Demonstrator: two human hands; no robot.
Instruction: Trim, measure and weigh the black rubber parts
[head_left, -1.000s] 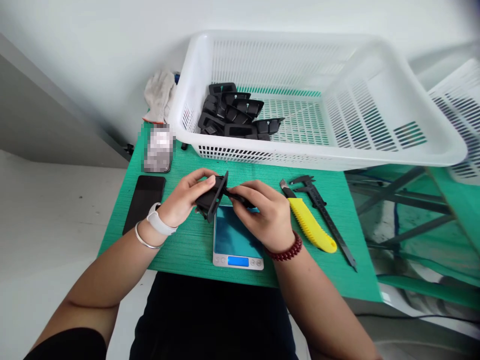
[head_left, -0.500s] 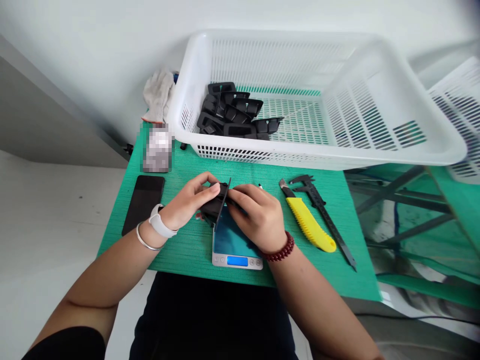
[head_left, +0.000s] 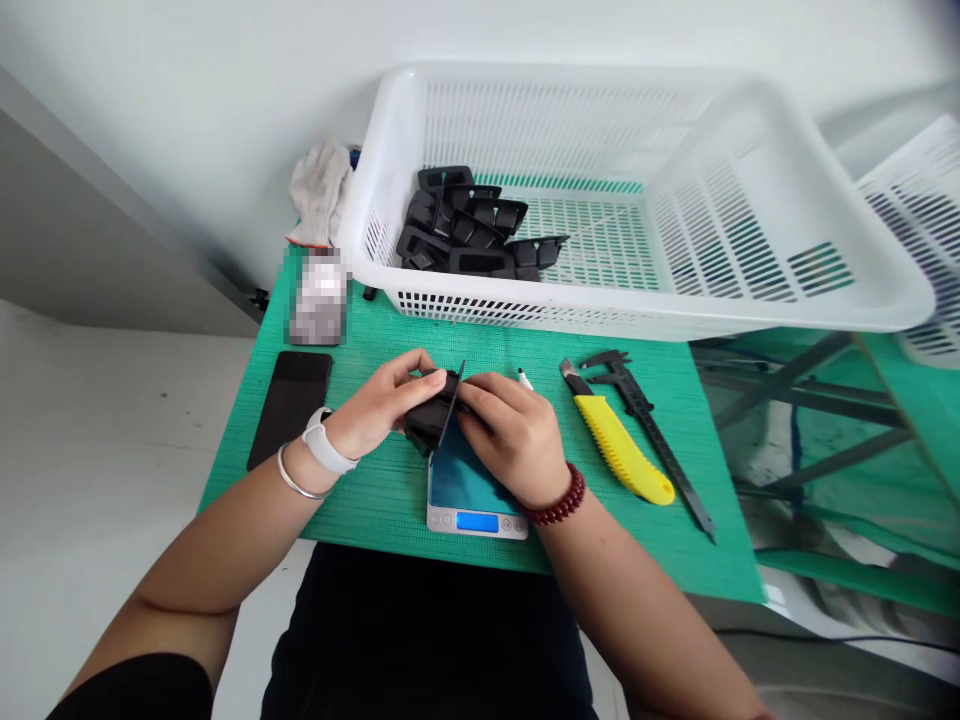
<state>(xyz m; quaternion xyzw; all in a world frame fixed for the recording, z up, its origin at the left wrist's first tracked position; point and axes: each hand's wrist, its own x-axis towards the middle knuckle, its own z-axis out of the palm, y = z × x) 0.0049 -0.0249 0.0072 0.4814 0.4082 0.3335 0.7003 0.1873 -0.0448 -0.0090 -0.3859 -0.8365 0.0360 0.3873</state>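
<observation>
My left hand (head_left: 386,400) is closed around a black plastic housing (head_left: 429,418), thumb on top. The housing's thin flat flange stands nearly upright and faces right. Against the flange's right side, the closed fingers of my right hand (head_left: 517,430) pinch a small black piece (head_left: 466,406), mostly hidden by the fingers. Both hands are just above a small digital scale (head_left: 476,490) with a lit blue display, and my right hand covers part of its plate. A white-tipped pen-like item (head_left: 525,378) shows behind my right hand.
Behind my hands stands a white plastic basket (head_left: 615,312) with several black plastic parts (head_left: 472,225) at its left. A yellow utility knife (head_left: 622,450) and a caliper (head_left: 660,440) lie at right. A dark phone (head_left: 291,405), a blurred-out item (head_left: 318,298) and gloves (head_left: 321,190) are at left.
My right hand has moved slightly left, closing up to the flange with the small black piece. The housing has turned more upright and shifted a little right. The white-tipped item has come into view.
</observation>
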